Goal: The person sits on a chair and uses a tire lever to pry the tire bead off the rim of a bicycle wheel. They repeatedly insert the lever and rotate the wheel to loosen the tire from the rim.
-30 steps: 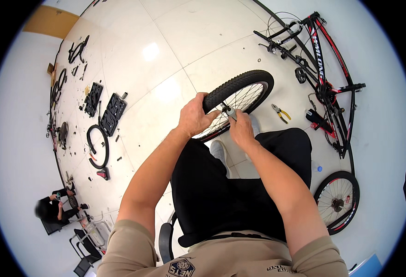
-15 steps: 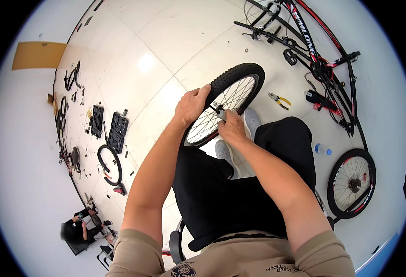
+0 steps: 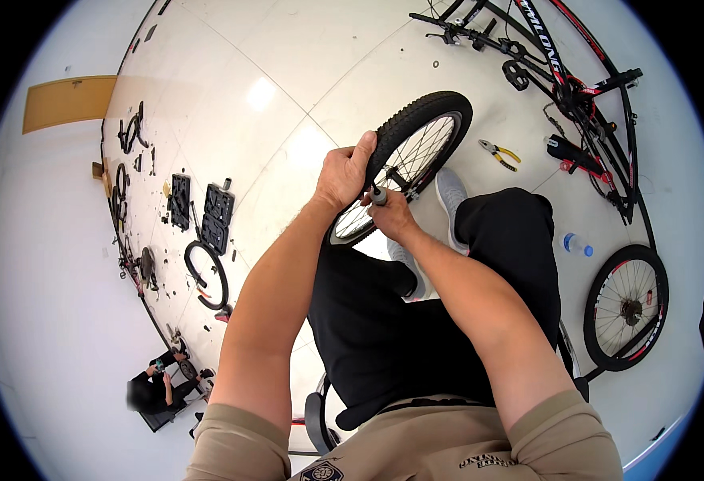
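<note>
My left hand [image 3: 344,172] is wrapped round the black knobbly tire [image 3: 428,106] of a spoked bicycle wheel, held tilted between my legs, with the thumb along the tread. Just below and right of it, my right hand [image 3: 392,215] grips a short grey cylindrical tool [image 3: 378,197] at the rim, beside the spokes. What its tip touches is too small to make out. A grey shoe [image 3: 449,200] shows beside the wheel.
Yellow-handled pliers [image 3: 498,155], a water bottle [image 3: 576,244], a red-black bicycle frame [image 3: 564,88] and a spare wheel [image 3: 608,305] lie right. Left are open black tool cases [image 3: 218,216] and scattered parts. A seated co-worker [image 3: 155,389] handles something at lower left.
The wheel has tilted and risen in view. My right hand with the grey tool has moved left, from near the hub to the rim by my left hand. The surroundings have shifted with the camera.
</note>
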Demonstrator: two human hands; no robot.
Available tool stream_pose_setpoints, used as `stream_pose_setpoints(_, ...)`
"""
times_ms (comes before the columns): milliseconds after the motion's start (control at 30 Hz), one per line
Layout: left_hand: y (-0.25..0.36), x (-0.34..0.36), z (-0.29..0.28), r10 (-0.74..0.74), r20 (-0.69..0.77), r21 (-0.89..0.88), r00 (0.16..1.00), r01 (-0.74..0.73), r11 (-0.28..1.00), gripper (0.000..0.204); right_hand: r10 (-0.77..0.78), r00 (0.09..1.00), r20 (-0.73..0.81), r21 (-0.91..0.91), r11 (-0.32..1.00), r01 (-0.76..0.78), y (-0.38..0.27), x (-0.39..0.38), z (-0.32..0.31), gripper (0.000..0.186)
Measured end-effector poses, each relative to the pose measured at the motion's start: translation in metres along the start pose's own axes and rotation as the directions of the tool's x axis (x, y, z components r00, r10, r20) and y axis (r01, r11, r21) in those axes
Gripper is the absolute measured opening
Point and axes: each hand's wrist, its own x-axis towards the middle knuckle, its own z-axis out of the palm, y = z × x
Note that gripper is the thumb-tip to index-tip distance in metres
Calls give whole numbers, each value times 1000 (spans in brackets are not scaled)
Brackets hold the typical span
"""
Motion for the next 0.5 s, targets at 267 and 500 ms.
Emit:
stream_pose_setpoints(267, -1, 8, -7, -48, -13, -20, 999, 48, 999, 88, 71, 996, 59, 39, 997, -74, -8, 7, -2, 22)
stream_pose_setpoints(500, -11, 13, -35, -67, 1, -151, 998, 66, 986, 88, -249, 948, -196, -448, 883, 139, -21, 7, -10, 26)
